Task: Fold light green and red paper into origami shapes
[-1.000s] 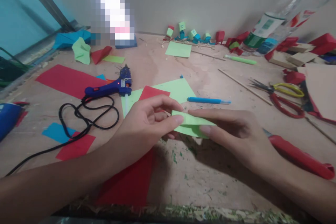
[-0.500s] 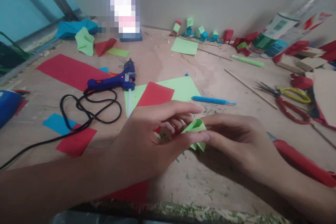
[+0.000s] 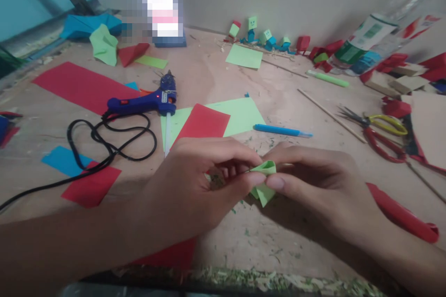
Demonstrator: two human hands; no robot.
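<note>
A small folded piece of light green paper [image 3: 264,192] is held just above the table, its upper edge curled into a loop. My left hand [image 3: 205,185] pinches its left side between thumb and fingers. On the other side, my right hand [image 3: 310,181] grips it, thumb pressed to the front. The two thumbs nearly meet on the paper, and the fingertips behind are partly hidden. Beyond my left hand, a red paper piece [image 3: 205,125] lies over a light green sheet [image 3: 244,116]. A blue pen [image 3: 282,130] rests past my right hand.
A blue glue gun [image 3: 153,100] with a looped black cord [image 3: 111,148] lies at left. Scissors [image 3: 379,132], a wooden stick [image 3: 331,115] and a red-handled tool [image 3: 400,213] are at right. Small paper figures [image 3: 268,39] and a plastic bottle [image 3: 365,39] stand at the back.
My left fingers have closed down onto the green paper, and its top edge is now pressed into a rounder loop. The view has shifted slightly.
</note>
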